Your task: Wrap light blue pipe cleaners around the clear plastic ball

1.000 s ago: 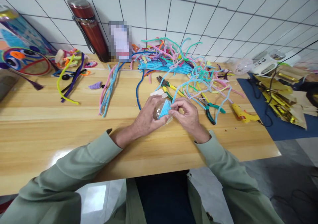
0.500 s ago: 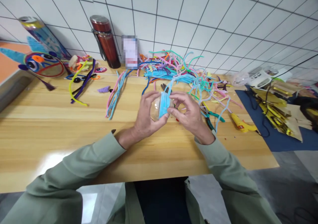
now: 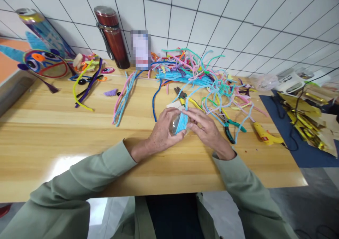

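My left hand (image 3: 162,133) is closed round a clear, rounded plastic piece (image 3: 173,125), partly hidden by the fingers. Light-blue pipe cleaner (image 3: 182,124) is wound round its middle in side-by-side turns, and a loose length rises from the top. On the other side, my right hand (image 3: 206,128) has its fingers pressed on the winding at the top and its thumb lower down. Just beyond the hands lie yellow-handled pliers (image 3: 182,94) and a small white piece (image 3: 174,105). Teal-handled cutters (image 3: 229,133) lie right of my right hand.
A tangled heap of coloured pipe cleaners (image 3: 188,77) lies along the tiled wall. Left of it stand a phone (image 3: 140,51), a red-brown flask (image 3: 113,41) and a tall can (image 3: 43,32). A yellow glue gun (image 3: 266,134) lies at right, beside gold foil (image 3: 304,118) on a dark-blue mat.
Both hands have come lower and slightly right in the view with the wrapped piece, which has tilted. The pliers beyond them show more fully now. The camera view has shifted a little.
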